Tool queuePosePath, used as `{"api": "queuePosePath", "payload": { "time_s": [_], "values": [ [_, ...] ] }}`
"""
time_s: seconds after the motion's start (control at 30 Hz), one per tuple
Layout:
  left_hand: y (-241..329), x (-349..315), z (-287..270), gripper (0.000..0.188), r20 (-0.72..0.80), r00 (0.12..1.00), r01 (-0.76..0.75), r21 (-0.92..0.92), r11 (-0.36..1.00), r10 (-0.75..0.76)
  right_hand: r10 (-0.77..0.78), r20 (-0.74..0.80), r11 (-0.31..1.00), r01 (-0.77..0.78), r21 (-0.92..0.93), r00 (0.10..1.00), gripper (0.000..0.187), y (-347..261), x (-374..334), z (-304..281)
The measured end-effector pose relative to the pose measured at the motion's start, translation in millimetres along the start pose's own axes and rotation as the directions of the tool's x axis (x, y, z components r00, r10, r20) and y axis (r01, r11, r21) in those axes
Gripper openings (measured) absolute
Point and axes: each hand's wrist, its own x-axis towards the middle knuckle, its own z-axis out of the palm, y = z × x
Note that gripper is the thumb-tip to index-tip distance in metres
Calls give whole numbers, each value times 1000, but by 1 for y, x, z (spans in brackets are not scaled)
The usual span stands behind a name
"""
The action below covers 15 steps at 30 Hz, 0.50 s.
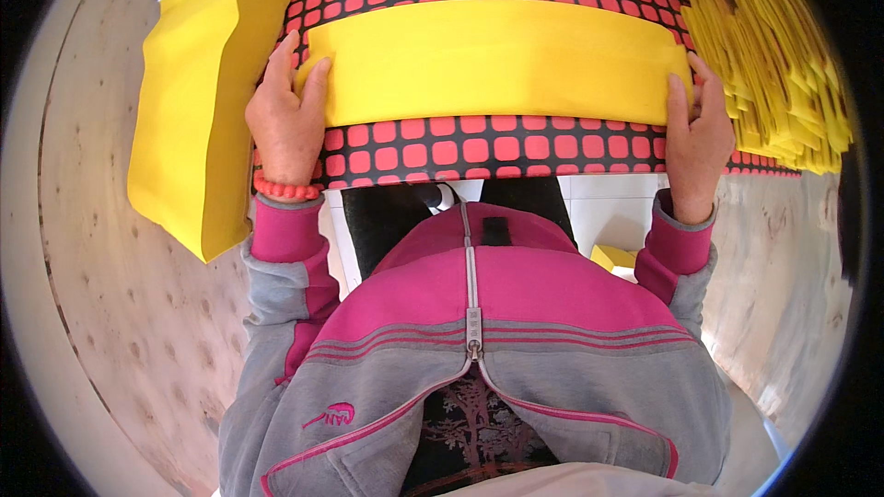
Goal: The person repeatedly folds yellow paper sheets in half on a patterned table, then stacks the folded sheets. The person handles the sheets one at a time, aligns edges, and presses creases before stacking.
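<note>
A long flat strip of folded yellow cloth or sheet (497, 63) lies across the table in front of me. My left hand (290, 115) grips its left end, thumb on top and the other fingers at the far side of the edge. At the opposite end, my right hand (700, 124) pinches the strip in the same way, its thumb resting on the yellow surface. Some fingertips of both hands are hidden behind or under the ends. The material's exact kind cannot be made out.
The table wears a red-and-black checked cover (442, 149). To the left stands a thick yellow stack (198, 101) overhanging the edge. A heap of layered yellow pieces (764, 55) lies at the right. Below, a yellow piece (612, 258) rests near the white tiled floor (603, 212).
</note>
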Motion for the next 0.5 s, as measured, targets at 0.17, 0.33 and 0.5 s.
{"api": "queuePosePath", "payload": {
  "time_s": [0.17, 0.33, 0.5],
  "values": [
    [27, -10, -7, 42, -298, 821, -448, 192, 873, 486, -23, -35, 1000, 23, -5, 999, 32, 3, -1, 1],
    [88, -40, 29, 57, 79, 728, -674, -93, 732, 681, -68, -67, 998, 68, 12, 995, 32, 5, -1, 4],
    [114, -32, 49, 57, 190, 689, -697, -92, 711, 700, 18, 29, 1000, -18, 14, 999, 32, 4, -1, 0]
  ]
}}
